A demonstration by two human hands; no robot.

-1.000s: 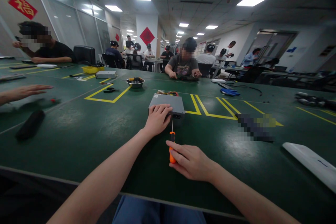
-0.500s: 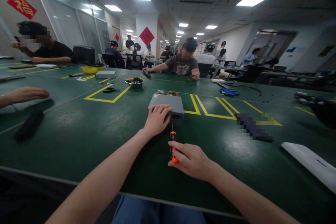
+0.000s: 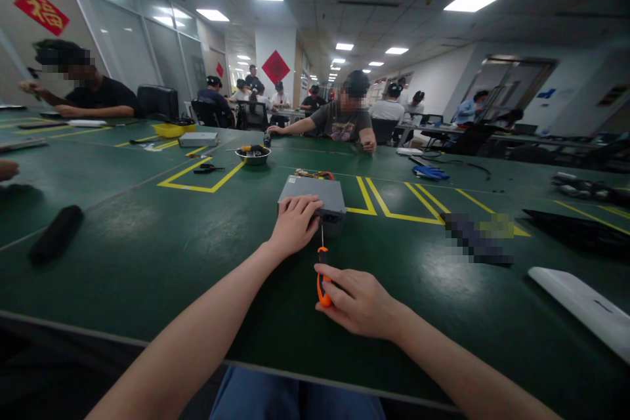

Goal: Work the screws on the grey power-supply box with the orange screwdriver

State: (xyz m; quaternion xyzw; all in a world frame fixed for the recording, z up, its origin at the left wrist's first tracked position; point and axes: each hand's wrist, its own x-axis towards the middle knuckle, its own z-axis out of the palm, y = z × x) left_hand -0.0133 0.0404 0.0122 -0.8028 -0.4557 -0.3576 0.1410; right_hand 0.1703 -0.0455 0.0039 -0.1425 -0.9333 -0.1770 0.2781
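Note:
A grey metal computer power supply (image 3: 329,191) lies on the green table, with coloured wires (image 3: 315,174) at its far side and a dark socket on its near face. My left hand (image 3: 295,220) holds it at the near left, fingers across the top; the thumb is partly hidden. In my right hand (image 3: 352,298) is an orange and black screwdriver (image 3: 322,275), its handle pinched between thumb and fingers. The thin shaft points away from me and reaches the near face of the power supply. The tip is too small to make out.
A metal bowl (image 3: 252,156) of tools stands behind to the left, pliers (image 3: 207,169) beside it. Blue gloves (image 3: 430,173) and a white panel (image 3: 581,308) lie right, a black roll (image 3: 56,234) left. A person (image 3: 342,121) sits opposite; another person's hand (image 3: 7,169) is at left.
The screwdriver handle has turned a little in my right hand. My left hand and the power supply stay put. At the left edge, the other person's hand has drawn back out of view in part.

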